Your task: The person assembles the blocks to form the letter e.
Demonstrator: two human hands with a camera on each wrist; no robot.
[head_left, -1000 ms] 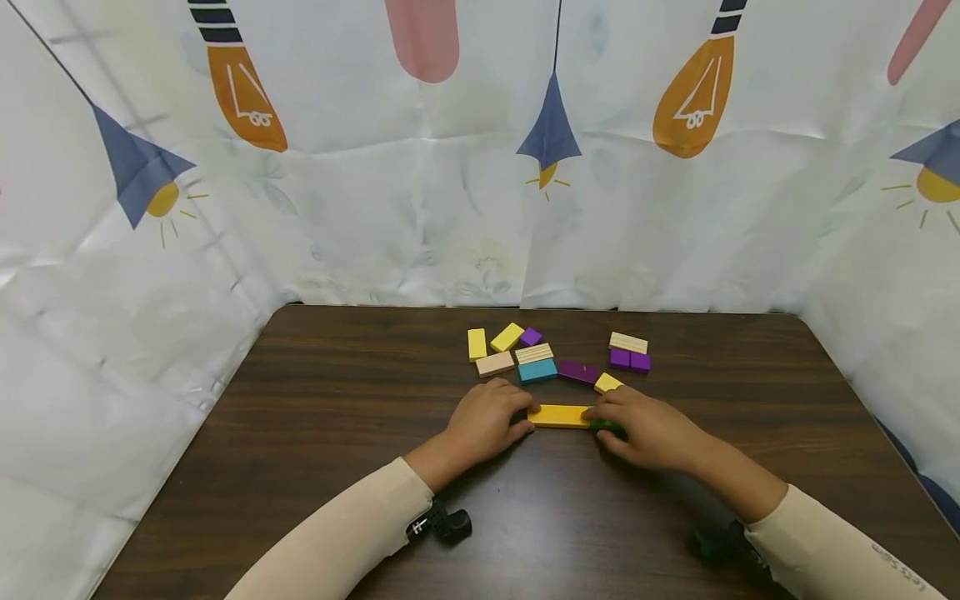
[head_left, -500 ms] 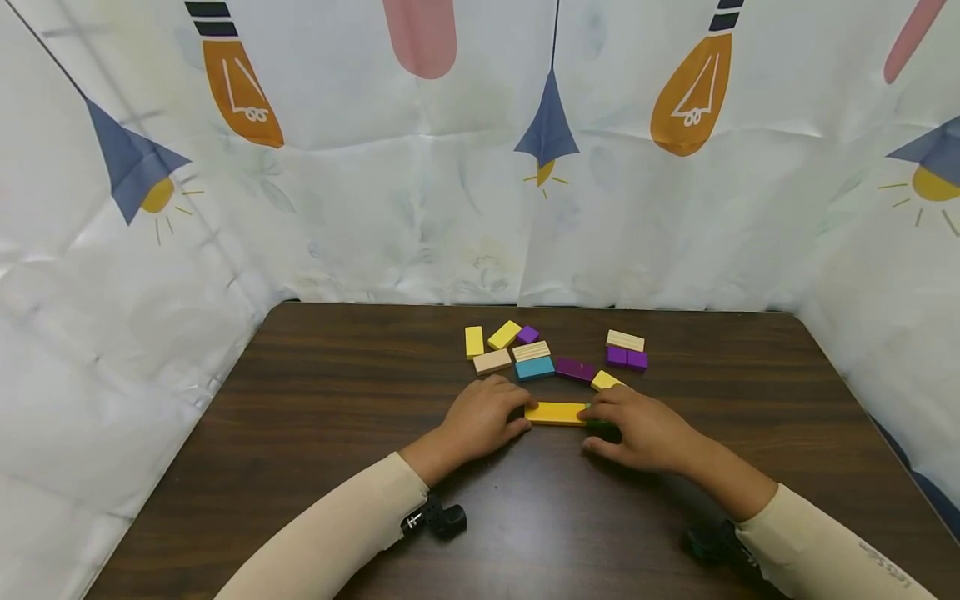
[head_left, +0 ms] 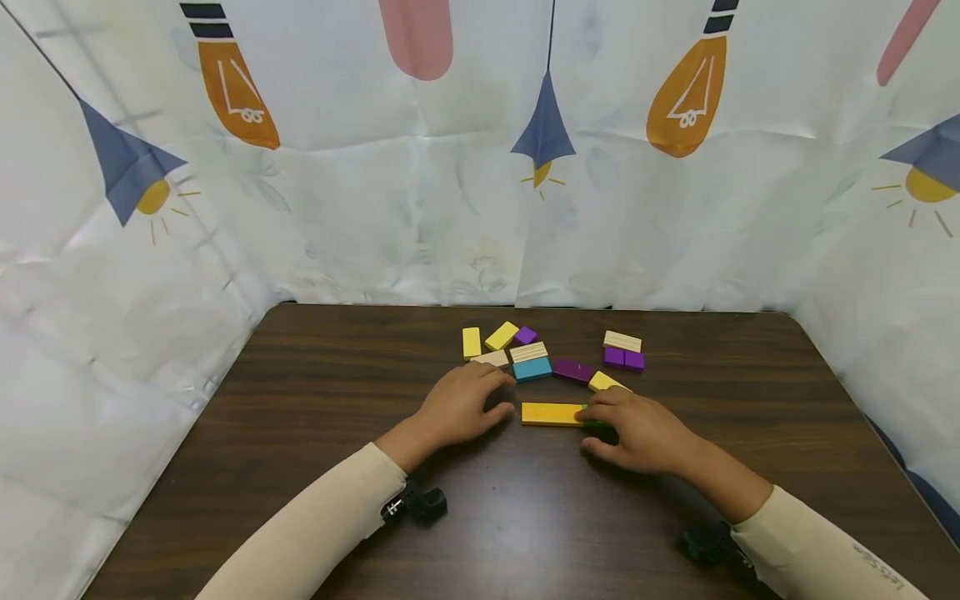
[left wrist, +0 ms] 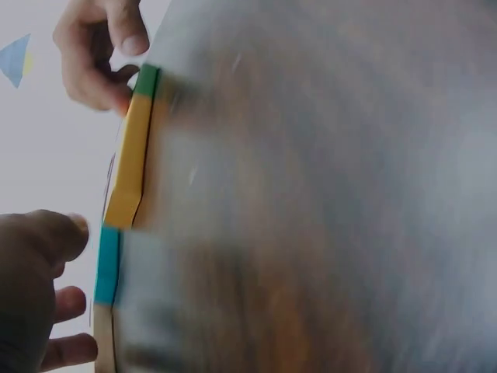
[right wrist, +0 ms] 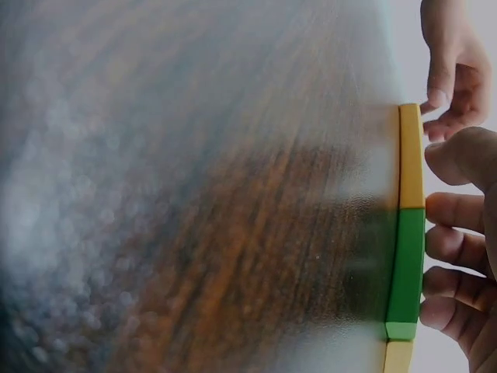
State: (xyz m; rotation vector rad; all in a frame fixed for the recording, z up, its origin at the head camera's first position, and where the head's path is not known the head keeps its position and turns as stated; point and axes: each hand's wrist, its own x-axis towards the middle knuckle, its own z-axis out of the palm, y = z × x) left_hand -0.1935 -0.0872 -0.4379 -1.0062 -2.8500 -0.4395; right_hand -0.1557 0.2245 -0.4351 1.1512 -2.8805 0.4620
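Observation:
A long yellow block (head_left: 551,414) lies on the table with a green block (right wrist: 407,268) end to end at its right. My right hand (head_left: 641,429) is over the green block, fingertips at its far side and at the seam with the yellow one. Its thumb stands apart in front. My left hand (head_left: 461,404) is just left of the yellow block's free end, thumb and fingers spread with nothing between them. Beyond its fingertips lie a tan block (head_left: 491,359) and a blue block (head_left: 532,369). The right fingers hide most of the green block in the head view.
Behind the row lie a purple block (head_left: 572,371) and a small yellow block (head_left: 606,381). Further back are two yellow blocks (head_left: 471,342), a small purple one (head_left: 525,335) and a striped one (head_left: 528,352). At the right, a light block (head_left: 622,341) sits behind two purple cubes (head_left: 624,358).
My left hand has let go of the yellow block's left end and moved left and slightly away from me. My right hand stays at the green block.

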